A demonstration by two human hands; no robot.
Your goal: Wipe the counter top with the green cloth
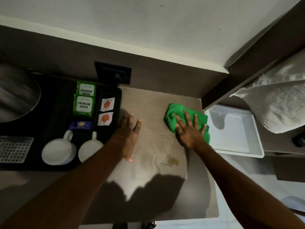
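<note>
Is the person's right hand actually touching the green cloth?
Touching. The head view shows the right hand pressed flat, fingers spread, on top of the green cloth, which bunches out around it on the counter top.

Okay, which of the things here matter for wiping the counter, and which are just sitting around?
For the job: green cloth, right hand flat on it, left hand, counter top, yellowish stain.
Just there: black tray, two white cups, tea sachets, white bin.
</note>
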